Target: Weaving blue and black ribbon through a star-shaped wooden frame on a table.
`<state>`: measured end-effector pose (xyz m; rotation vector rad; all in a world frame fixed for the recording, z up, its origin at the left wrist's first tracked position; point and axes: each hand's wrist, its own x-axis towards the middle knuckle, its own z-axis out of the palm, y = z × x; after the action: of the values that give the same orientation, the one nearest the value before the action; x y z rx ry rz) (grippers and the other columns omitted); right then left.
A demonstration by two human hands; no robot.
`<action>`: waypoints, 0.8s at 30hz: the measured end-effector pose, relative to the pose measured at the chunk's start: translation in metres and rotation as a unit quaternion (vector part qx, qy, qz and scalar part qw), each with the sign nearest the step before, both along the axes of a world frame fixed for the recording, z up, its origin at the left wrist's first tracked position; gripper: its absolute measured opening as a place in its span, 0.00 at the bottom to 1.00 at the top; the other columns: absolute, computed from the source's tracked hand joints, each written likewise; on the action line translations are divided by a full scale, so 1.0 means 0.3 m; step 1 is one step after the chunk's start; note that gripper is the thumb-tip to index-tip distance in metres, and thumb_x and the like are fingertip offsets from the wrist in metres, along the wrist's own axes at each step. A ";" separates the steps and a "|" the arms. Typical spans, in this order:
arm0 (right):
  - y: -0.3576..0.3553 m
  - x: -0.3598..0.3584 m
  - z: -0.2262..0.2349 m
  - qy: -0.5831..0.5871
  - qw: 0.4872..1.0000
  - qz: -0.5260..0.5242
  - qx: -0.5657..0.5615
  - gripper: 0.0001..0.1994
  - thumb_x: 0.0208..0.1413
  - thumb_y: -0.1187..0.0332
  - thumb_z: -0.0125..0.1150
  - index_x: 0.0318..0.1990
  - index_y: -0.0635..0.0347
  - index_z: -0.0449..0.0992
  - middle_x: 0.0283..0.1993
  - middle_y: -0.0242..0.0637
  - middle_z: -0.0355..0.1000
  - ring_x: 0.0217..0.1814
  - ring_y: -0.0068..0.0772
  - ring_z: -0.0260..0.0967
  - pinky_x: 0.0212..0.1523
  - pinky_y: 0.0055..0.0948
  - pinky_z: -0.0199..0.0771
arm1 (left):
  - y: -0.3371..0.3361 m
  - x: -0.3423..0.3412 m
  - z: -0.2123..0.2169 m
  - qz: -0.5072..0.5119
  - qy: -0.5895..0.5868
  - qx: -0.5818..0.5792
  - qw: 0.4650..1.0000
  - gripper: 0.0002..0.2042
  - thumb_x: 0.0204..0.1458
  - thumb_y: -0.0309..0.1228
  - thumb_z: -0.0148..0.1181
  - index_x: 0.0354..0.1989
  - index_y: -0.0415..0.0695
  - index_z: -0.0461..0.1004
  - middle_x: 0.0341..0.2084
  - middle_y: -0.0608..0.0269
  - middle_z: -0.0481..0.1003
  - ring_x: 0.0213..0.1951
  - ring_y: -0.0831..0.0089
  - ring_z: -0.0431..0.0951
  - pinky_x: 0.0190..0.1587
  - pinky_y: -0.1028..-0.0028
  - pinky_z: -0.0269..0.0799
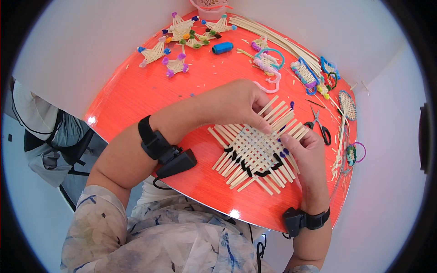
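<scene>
A flat mat (249, 148) of pale bamboo strips, woven crosswise with loose strip ends sticking out around it, lies tilted between my hands near the table's front edge. Black fuzzy pipe cleaner (262, 173) winds in and out along its near side. Dark blue pipe cleaner (285, 152) shows among the strips on the right side. My left hand (249, 102) pinches the mat's far edge, thumb on top and fingers partly hidden behind the strips. With its thumb on the weave, my right hand (310, 152) holds the right edge; its other fingers are mostly hidden.
Black-handled scissors (318, 123) lie just right of the mat. Star-shaped woven pieces (176, 64), a blue thread spool (222, 48) and a pink basket (212, 10) stand farther back. Small woven pieces (304, 73) and long bamboo strips (277, 37) line the far right. Someone's light sleeve (34, 109) shows at left.
</scene>
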<state>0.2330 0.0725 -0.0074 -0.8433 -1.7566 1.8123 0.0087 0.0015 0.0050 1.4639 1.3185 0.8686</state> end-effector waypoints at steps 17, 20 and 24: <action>0.027 0.004 -0.016 0.054 0.994 -0.081 -0.058 0.06 0.55 0.74 0.61 0.37 0.69 0.76 0.34 0.39 0.78 0.32 0.21 0.74 0.34 0.22 0.75 | 0.002 0.018 0.007 0.078 -0.035 0.106 0.991 0.11 0.45 0.22 0.69 0.38 0.36 0.79 0.31 0.61 0.80 0.33 0.78 0.81 0.37 0.79 0.77; 0.018 -0.002 -0.004 0.049 0.994 -0.082 -0.057 0.06 0.55 0.74 0.61 0.37 0.68 0.76 0.34 0.38 0.78 0.31 0.20 0.74 0.34 0.21 0.75 | -0.001 0.018 -0.002 0.071 -0.075 0.077 0.992 0.09 0.45 0.23 0.69 0.35 0.36 0.80 0.30 0.60 0.80 0.33 0.79 0.81 0.36 0.80 0.76; 0.017 0.000 -0.010 0.038 0.995 -0.071 -0.053 0.06 0.55 0.73 0.62 0.37 0.68 0.77 0.34 0.37 0.78 0.32 0.20 0.74 0.34 0.21 0.74 | 0.000 0.014 -0.002 0.074 -0.051 0.057 0.994 0.08 0.45 0.23 0.70 0.34 0.36 0.81 0.28 0.61 0.80 0.32 0.80 0.81 0.35 0.81 0.76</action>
<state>0.2330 0.0775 -0.0104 -0.9038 -1.5250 1.8321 0.0128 0.0016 0.0044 1.4018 1.3333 1.1168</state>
